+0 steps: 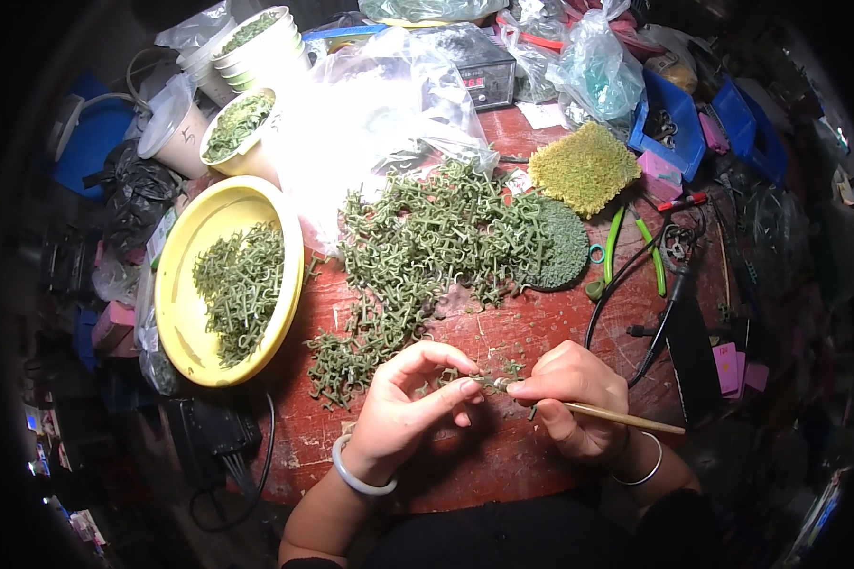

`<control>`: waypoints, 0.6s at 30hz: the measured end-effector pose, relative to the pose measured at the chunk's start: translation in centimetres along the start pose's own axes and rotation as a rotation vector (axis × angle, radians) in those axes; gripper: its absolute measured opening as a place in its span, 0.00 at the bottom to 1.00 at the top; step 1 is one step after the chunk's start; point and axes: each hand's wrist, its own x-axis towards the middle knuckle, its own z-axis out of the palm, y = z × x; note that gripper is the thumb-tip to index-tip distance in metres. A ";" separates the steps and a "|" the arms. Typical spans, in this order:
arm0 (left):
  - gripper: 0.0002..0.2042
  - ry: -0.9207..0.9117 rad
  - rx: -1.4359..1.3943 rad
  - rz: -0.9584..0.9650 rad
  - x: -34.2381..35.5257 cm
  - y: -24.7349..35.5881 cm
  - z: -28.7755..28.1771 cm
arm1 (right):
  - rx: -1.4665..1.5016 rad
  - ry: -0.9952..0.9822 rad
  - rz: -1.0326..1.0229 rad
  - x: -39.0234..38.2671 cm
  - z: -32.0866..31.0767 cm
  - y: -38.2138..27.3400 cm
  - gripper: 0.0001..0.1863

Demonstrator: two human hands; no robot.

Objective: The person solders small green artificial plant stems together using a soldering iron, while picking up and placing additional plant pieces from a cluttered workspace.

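My left hand [408, 408] is pinched close to the fingertips of my right hand, with a small grey-green piece [489, 382] between its thumb and finger. My right hand [569, 384] is closed round a thin wooden-handled tool [636, 418]; the handle sticks out to the right and its working tip is hard to make out at the small piece. Just beyond both hands spreads a large heap of small, thin, bent green pieces [427, 237] on the red tabletop [512, 474]. A few loose bits lie by my fingers.
A yellow basin [289, 313] with more green pieces stands at left. Behind are white cups [261, 57], a clear plastic bag [351, 104] and a box with a red display [489, 76]. To the right lie a yellow sponge-like pad [586, 169], green-handled pliers [614, 242] and black cable [593, 322].
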 end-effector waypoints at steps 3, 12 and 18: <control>0.09 -0.007 -0.010 -0.007 0.0 0.0 0.0 | -0.014 -0.012 -0.003 0.1 0.1 0.0 0.08; 0.09 -0.009 -0.012 -0.008 0.0 0.0 0.1 | -0.031 -0.005 -0.018 0.0 0.1 0.1 0.09; 0.09 0.016 0.020 -0.011 -0.1 0.1 0.2 | -0.031 -0.016 -0.023 -0.2 0.3 0.3 0.10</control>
